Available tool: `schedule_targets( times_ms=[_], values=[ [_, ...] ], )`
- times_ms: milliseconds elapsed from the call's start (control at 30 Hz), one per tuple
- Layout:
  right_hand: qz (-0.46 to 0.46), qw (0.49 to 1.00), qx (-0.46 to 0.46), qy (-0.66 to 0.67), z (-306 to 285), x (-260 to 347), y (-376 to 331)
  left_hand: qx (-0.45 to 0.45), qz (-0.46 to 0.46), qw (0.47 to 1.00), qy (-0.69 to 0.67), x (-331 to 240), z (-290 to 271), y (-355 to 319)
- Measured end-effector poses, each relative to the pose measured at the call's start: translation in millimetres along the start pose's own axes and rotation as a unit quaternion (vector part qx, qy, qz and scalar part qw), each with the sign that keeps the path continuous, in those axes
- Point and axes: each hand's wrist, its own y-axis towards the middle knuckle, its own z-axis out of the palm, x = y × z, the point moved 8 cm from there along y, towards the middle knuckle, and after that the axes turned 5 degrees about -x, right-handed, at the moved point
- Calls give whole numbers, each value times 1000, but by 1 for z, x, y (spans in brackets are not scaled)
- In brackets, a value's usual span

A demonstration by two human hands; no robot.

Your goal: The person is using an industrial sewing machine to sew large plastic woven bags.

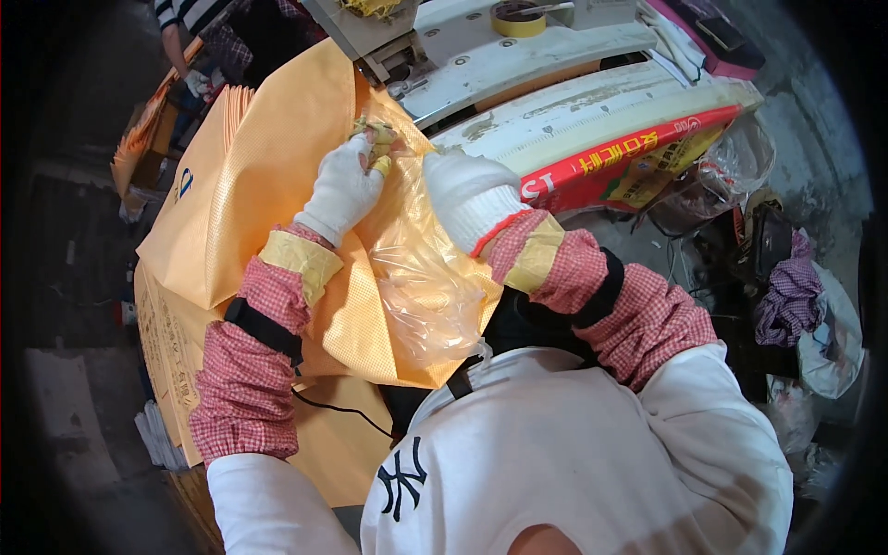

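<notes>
A large orange woven bag (268,176) is spread in front of me, with a clear plastic liner (430,301) bunched at its opening. My left hand (350,180), in a white glove with yellow tape on the fingertips, is closed on the bag's edge near the machine. My right hand (470,192), in a white glove with a red-edged cuff, is curled at the right edge of the bag. Its fingers are turned away, so what they hold is hidden. Red checked sleeves cover both forearms.
Beyond the hands is a white sewing-machine table (518,129) with a red printed banner (620,157) along its front. On it sits a yellow tape roll (518,18). More orange bags (166,370) are stacked at left. Another person's gloved hand (197,83) shows at upper left.
</notes>
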Motion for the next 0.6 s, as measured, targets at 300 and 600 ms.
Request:
schedule_targets(
  times_ms=[300,600],
  values=[
    [39,945,-19,325,5,-30,-7,42,-225,834,-502,-2,18,-4],
    [133,863,103,477,43,-52,12,16,-345,679,-648,-5,27,-15]
  ],
)
